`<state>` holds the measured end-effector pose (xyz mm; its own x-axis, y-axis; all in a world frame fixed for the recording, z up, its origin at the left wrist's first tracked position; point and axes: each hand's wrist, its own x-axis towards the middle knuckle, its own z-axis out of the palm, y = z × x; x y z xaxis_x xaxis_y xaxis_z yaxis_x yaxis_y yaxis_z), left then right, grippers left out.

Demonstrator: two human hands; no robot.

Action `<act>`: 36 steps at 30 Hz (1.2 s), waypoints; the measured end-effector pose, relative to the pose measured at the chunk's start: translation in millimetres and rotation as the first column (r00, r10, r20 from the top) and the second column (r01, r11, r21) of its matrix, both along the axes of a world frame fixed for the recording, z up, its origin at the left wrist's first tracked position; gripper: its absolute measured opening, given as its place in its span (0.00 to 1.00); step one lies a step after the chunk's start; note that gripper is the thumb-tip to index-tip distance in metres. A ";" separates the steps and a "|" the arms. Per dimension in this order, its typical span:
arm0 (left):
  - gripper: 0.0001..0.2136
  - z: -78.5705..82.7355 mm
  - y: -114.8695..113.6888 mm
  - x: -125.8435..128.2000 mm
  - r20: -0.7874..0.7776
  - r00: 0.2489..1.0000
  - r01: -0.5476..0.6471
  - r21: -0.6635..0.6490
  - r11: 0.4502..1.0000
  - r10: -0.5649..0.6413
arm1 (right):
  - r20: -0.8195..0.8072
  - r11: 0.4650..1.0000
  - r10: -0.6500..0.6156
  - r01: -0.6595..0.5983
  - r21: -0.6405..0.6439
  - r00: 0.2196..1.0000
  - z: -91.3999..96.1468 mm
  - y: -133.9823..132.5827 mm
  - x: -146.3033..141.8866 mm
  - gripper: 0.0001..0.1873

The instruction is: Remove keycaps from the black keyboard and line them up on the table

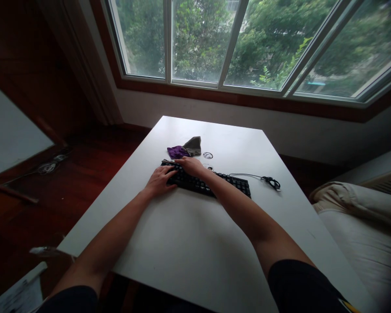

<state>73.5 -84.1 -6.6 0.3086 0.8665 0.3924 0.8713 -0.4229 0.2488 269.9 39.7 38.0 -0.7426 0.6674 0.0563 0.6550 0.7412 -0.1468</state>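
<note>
A black computer keyboard lies on the white table, and my right forearm crosses over its right part. My left hand holds its left end, fingers over the keys and thumb by the near edge. Closed, with fingertips at the far left edge of the keyboard, my right hand has a small slim object at its fingers, too small to name. Just beyond lie a purple cloth and a grey-brown cloth. A small round item lies beside them, and another is partly hidden behind the keyboard.
The keyboard's cable ends in a coiled bundle on the right of the white table. A pale cushioned seat stands at the right. Wide windows rise behind the table. Cords lie on the dark red floor.
</note>
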 end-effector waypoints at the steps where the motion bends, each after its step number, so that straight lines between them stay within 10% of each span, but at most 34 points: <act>1: 0.29 -0.2 0.1 0.3 0.002 1.000 0.000 -0.003 1.000 0.000 | -0.002 1.000 0.005 -0.005 -0.003 1.000 0.0 -0.4 -1.1 0.25; 17: 0.29 -4.0 2.4 -1.4 0.002 1.000 0.006 0.000 1.000 -0.006 | 0.043 0.998 0.055 -0.057 0.037 0.998 8.1 -4.3 5.8 0.26; 28: 0.28 -8.9 3.1 -9.3 0.029 0.999 0.014 0.009 1.000 -0.014 | 0.073 0.998 0.059 -0.062 0.028 0.996 4.8 -4.6 59.7 0.27; 36: 0.28 -6.1 1.4 -8.8 0.027 1.000 0.014 -0.004 1.000 -0.014 | 0.071 0.998 0.056 -0.058 0.033 0.996 0.3 -8.9 23.4 0.24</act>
